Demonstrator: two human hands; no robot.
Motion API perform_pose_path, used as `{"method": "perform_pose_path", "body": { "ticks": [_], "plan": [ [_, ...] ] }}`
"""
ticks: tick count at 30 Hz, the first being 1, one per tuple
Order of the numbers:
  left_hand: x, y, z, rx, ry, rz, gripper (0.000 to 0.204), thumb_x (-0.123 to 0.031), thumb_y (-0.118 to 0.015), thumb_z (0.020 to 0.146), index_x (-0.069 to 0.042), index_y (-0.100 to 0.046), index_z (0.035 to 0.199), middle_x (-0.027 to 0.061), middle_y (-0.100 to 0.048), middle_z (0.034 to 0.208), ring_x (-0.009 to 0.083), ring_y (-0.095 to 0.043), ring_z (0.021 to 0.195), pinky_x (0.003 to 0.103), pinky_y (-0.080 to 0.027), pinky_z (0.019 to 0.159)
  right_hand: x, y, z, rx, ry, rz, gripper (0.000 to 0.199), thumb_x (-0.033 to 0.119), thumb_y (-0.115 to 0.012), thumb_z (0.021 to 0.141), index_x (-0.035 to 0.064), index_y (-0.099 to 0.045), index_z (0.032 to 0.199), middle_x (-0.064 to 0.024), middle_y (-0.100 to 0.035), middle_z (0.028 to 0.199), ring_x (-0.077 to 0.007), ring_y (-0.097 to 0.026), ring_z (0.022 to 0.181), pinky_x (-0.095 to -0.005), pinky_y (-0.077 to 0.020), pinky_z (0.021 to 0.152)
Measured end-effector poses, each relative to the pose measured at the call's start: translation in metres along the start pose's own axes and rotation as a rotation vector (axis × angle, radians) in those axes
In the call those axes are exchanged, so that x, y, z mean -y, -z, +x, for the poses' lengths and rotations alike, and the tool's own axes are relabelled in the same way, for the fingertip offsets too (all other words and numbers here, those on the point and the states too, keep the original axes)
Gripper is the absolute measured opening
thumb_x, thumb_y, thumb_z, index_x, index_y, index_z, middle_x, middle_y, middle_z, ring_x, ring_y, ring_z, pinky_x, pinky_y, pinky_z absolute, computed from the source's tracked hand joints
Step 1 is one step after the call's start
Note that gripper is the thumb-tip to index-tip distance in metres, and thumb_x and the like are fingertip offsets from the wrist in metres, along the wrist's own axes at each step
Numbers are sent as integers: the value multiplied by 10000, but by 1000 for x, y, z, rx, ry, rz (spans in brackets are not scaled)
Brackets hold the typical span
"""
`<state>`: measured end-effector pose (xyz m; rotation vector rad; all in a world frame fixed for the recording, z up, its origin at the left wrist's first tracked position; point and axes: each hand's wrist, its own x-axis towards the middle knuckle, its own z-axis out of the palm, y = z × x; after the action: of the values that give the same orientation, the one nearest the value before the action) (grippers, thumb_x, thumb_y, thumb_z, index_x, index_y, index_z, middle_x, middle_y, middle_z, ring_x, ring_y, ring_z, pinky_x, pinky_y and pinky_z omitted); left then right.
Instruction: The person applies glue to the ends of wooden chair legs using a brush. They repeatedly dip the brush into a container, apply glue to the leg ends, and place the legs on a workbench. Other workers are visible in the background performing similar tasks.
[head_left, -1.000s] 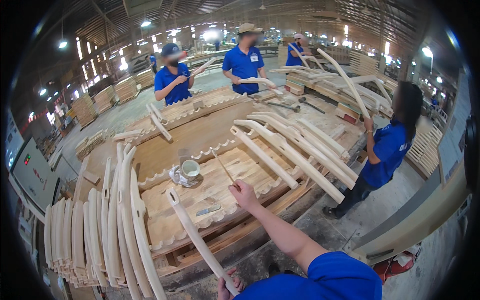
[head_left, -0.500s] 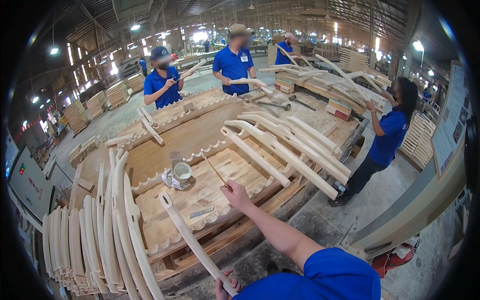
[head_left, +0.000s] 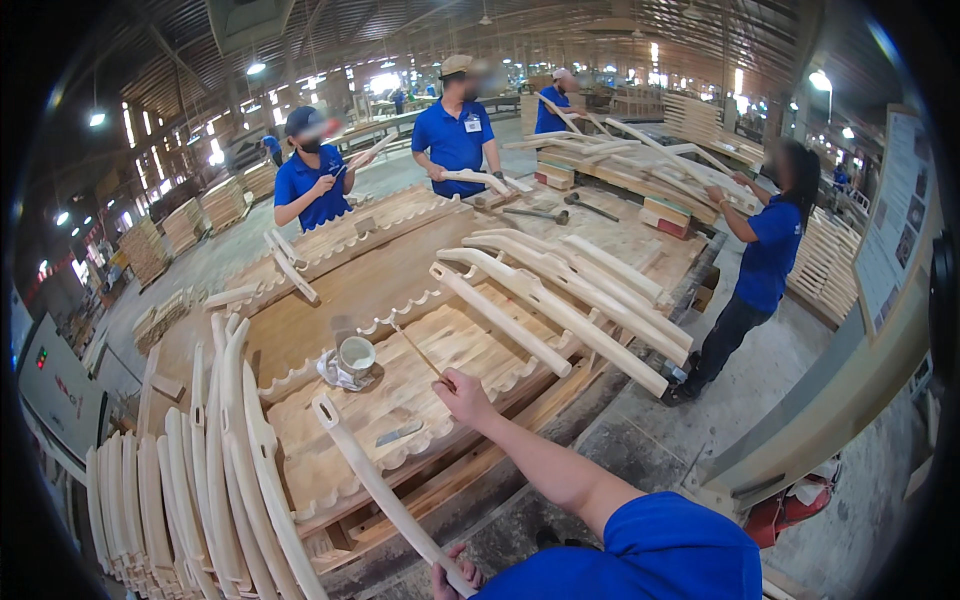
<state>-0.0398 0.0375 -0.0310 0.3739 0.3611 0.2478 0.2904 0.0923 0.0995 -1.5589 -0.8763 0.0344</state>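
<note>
In my right hand [head_left: 466, 398] a thin wooden stick [head_left: 418, 347] is pinched, its far end pointing over the work table. My left hand [head_left: 458, 574], low at the front, grips the lower end of a pale wooden bar [head_left: 385, 490]. That bar slants up across the table's scalloped near edge, with an oblong slot in its upper end. Left of the stick stands a small cup [head_left: 357, 354] with a pale content, against a crumpled white cloth [head_left: 338, 373]. A flat-bladed tool [head_left: 399, 432] lies between the bar and my right hand.
Several curved wooden pieces [head_left: 238, 420] stand in a row at left; more bars [head_left: 555, 290] rest across the table's right side. Hammers [head_left: 537, 214] lie farther back. Co-workers [head_left: 455, 140] in blue shirts stand around the table. A pillar [head_left: 830, 400] rises at right.
The whole scene has shifted slightly left in the view. Both my hands keep their holds. The co-worker at right has moved their hands along the wooden pieces.
</note>
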Motion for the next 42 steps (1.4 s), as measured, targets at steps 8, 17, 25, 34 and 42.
{"method": "perform_pose_path", "body": {
  "ticks": [8,17,25,34,42],
  "plan": [
    [5,5,2,69,-31,-19,661,-570,-495,818,-110,-405,1284,55,-561,806,161,-555,748,260,-485,632,2,1,0,-5,6,6,247,167,-558,830,-20,-456,706,-138,-448,540,-224,-438,488,-346,-383,498],
    [0,-10,-6,-91,4,-82,679,-566,-500,820,-109,-386,1308,46,-568,812,155,-557,694,248,-482,595,4,2,-1,-3,6,2,247,162,-557,830,-25,-454,705,-137,-449,546,-212,-436,496,-338,-381,501],
    [-1,-13,-6,-60,-23,-1,680,-564,-534,804,-125,-396,1304,55,-587,850,169,-576,750,272,-501,647,4,2,-1,-4,16,-37,248,180,-555,828,-20,-465,713,-158,-471,559,-270,-467,509,-356,-394,512],
    [0,3,-6,-17,21,-137,656,-532,-547,813,-118,-399,1300,77,-590,886,183,-583,741,301,-513,656,3,1,-1,-27,39,-30,256,192,-564,828,-16,-469,712,-155,-474,557,-264,-472,508,-354,-393,511],
    [4,16,5,-73,-31,-124,674,-547,-523,821,-106,-373,1309,72,-566,791,168,-552,657,294,-488,588,5,1,-1,-5,22,-39,261,193,-566,832,-16,-469,708,-139,-467,551,-234,-464,499,-347,-392,505]
  ]
}}
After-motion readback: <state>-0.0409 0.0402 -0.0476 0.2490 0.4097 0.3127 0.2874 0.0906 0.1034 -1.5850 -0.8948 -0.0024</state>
